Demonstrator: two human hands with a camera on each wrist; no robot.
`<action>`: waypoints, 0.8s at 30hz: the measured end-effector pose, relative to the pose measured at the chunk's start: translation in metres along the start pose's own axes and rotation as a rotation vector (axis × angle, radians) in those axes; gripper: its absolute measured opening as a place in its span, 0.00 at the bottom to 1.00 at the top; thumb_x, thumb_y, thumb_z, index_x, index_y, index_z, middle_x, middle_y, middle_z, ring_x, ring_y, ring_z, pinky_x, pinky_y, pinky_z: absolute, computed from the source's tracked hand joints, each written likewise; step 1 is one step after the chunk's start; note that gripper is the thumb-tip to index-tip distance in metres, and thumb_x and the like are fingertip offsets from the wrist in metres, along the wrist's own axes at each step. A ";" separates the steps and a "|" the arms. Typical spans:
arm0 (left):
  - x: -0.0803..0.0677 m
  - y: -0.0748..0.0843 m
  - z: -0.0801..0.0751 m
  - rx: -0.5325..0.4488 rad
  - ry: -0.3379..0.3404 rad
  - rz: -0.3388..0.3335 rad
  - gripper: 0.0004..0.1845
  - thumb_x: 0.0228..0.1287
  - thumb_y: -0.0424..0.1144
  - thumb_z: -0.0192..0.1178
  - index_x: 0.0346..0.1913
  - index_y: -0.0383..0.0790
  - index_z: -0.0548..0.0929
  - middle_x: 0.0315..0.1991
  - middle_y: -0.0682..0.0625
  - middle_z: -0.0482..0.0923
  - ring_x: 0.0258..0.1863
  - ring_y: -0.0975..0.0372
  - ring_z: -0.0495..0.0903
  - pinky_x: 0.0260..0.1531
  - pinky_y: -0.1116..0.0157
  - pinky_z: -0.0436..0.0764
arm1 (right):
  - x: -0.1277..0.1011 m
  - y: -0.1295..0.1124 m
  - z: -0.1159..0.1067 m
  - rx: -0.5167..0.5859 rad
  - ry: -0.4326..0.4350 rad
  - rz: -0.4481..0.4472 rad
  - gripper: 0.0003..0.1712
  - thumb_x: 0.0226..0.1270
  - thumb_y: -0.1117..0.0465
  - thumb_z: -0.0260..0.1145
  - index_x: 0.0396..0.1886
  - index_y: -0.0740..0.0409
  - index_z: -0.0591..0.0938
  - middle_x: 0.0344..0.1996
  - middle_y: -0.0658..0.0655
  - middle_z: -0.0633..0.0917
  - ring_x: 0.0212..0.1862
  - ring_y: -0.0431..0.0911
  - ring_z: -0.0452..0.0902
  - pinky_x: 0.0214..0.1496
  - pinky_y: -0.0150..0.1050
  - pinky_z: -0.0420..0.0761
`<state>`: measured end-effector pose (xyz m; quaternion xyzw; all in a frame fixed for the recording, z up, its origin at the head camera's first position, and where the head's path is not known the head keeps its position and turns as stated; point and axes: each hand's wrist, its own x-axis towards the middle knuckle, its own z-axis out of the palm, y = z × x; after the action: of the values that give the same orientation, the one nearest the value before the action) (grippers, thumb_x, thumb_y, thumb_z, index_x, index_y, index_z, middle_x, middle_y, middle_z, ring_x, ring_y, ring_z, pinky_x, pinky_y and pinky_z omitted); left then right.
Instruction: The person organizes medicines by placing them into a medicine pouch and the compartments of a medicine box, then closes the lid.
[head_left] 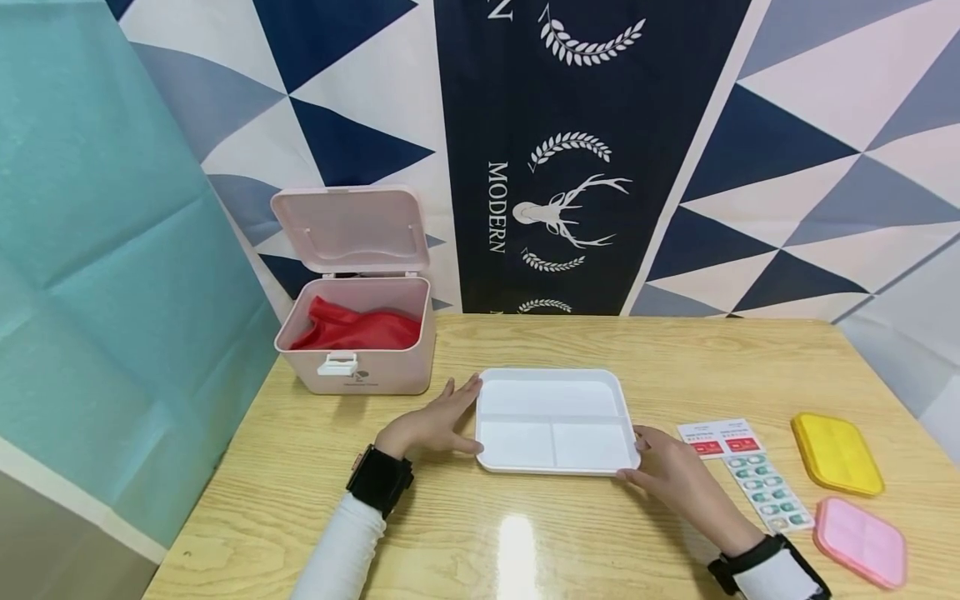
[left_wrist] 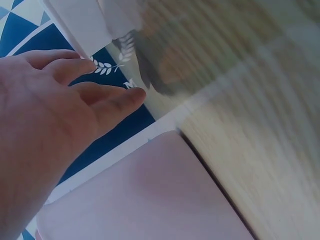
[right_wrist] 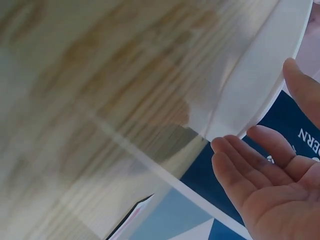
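A white divided tray [head_left: 553, 421] with one long compartment and two smaller ones lies flat on the table. My left hand [head_left: 435, 423] is at its left side, fingers spread and fingertips at the rim. At the lower right corner, my right hand [head_left: 671, 471] touches the rim with thumb and fingertips. The right wrist view shows the fingers of that hand [right_wrist: 270, 175] extended along the tray's edge [right_wrist: 260, 75]. In the left wrist view the left hand [left_wrist: 65, 105] has its fingers loosely extended near the tray's corner [left_wrist: 82, 25].
An open pink box [head_left: 360, 371] with red cloth [head_left: 356, 327] inside stands at the back left, lid raised. Right of the tray lie a capsule blister pack [head_left: 768, 492], red-and-white packets [head_left: 722, 438], a yellow case [head_left: 837, 452] and a pink case [head_left: 861, 542].
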<state>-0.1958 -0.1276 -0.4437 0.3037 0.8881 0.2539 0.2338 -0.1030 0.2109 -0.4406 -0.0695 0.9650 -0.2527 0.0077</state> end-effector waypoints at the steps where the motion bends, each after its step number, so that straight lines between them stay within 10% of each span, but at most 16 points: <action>1: 0.000 0.000 0.000 0.002 0.001 -0.003 0.53 0.54 0.52 0.63 0.72 0.39 0.39 0.73 0.48 0.30 0.70 0.42 0.29 0.69 0.49 0.41 | 0.000 0.000 0.000 0.004 -0.006 -0.004 0.33 0.46 0.55 0.73 0.49 0.70 0.76 0.38 0.60 0.83 0.46 0.54 0.78 0.46 0.53 0.76; 12: -0.001 0.004 0.004 0.028 0.039 -0.023 0.59 0.48 0.59 0.64 0.72 0.41 0.38 0.74 0.50 0.32 0.69 0.40 0.30 0.66 0.43 0.43 | -0.003 0.025 -0.022 -0.017 0.063 -0.154 0.22 0.52 0.61 0.69 0.44 0.70 0.78 0.46 0.70 0.79 0.49 0.64 0.75 0.48 0.57 0.74; 24: -0.004 0.005 0.004 0.033 0.047 -0.033 0.58 0.48 0.59 0.64 0.72 0.43 0.40 0.74 0.51 0.34 0.70 0.41 0.29 0.67 0.44 0.42 | 0.009 0.076 -0.038 -0.240 -0.027 -0.088 0.27 0.44 0.69 0.71 0.46 0.72 0.73 0.45 0.75 0.75 0.45 0.69 0.72 0.40 0.61 0.74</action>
<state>-0.1888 -0.1256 -0.4434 0.2865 0.9024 0.2423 0.2120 -0.1234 0.2935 -0.4442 -0.1158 0.9841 -0.1348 0.0011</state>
